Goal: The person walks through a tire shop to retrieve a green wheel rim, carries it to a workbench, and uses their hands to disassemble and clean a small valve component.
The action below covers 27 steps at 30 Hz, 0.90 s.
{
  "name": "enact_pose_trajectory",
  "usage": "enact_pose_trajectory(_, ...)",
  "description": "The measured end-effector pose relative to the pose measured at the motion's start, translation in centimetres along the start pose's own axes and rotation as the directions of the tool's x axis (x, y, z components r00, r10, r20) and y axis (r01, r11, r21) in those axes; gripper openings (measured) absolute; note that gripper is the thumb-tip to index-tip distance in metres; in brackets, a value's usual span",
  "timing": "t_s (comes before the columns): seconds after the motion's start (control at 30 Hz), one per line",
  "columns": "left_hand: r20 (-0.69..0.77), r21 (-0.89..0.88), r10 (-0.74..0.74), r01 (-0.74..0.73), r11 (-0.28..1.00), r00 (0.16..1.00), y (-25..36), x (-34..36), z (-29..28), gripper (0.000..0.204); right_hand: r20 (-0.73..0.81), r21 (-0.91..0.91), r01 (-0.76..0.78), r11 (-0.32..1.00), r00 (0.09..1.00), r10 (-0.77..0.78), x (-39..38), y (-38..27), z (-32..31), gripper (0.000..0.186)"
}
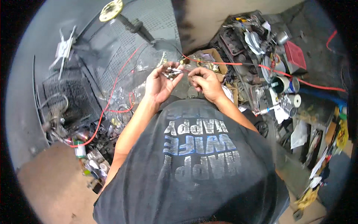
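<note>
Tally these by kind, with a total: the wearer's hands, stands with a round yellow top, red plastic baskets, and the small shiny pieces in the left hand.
Hands: 2 (left hand, right hand)
Yellow-topped stand: 1
Red plastic basket: 1
Small shiny pieces: too blurred to count
Total, without the pieces: 4

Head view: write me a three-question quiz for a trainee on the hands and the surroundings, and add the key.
1. Which hand holds the small shiny metal parts, left or right?
2. True or false: the round yellow plate is near the picture's lower edge.
3. Fill in the colour: a long, mostly ____ hose or cable runs from behind the hands toward the picture's right side.

Key:
1. The left hand.
2. False; the round yellow plate is at the upper edge, left of centre.
3. Red.
</note>
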<state>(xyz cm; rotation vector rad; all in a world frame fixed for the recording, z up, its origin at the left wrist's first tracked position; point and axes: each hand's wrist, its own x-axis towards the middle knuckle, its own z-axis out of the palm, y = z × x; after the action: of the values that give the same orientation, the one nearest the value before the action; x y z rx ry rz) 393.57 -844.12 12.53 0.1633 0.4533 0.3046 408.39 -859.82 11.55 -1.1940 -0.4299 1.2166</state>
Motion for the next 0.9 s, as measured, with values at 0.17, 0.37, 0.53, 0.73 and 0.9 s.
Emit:
enact_pose_trajectory(0.17,-0.006,-0.079,0.018,-0.018,0.997,1.000,-0.1,-0.2,0.6,0.044,0.066,-0.448,0.290,0.846,0.954,-0.292,1.1,0.0,2.1,0.015)
enact_pose_trajectory(0.37,0.035,0.207,-0.092,0.083,0.975,0.995,-0.1,-0.2,-0.1,0.065,0.133,-0.672,0.333,0.661,0.933,-0.334,1.0,-3.4,4.7,0.019)
enact_pose_trajectory(0.53,-0.044,0.373,-0.256,0.254,0.892,0.966,-1.1,0.0,0.4,0.070,0.229,-0.835,0.346,0.428,0.925,-0.302,1.9,-3.3,4.6,0.024)
enact_pose_trajectory(0.73,-0.054,0.371,-0.323,0.319,0.872,0.945,-1.0,0.5,-1.3,0.065,-0.002,-0.710,-0.020,0.704,1.000,0.025,2.0,-2.1,4.3,0.023)
enact_pose_trajectory(0.9,-0.144,0.406,-0.222,0.262,0.875,0.964,-1.2,-0.6,-0.9,0.035,-0.088,-0.200,0.164,0.966,0.979,-0.184,2.8,1.4,3.0,0.017)
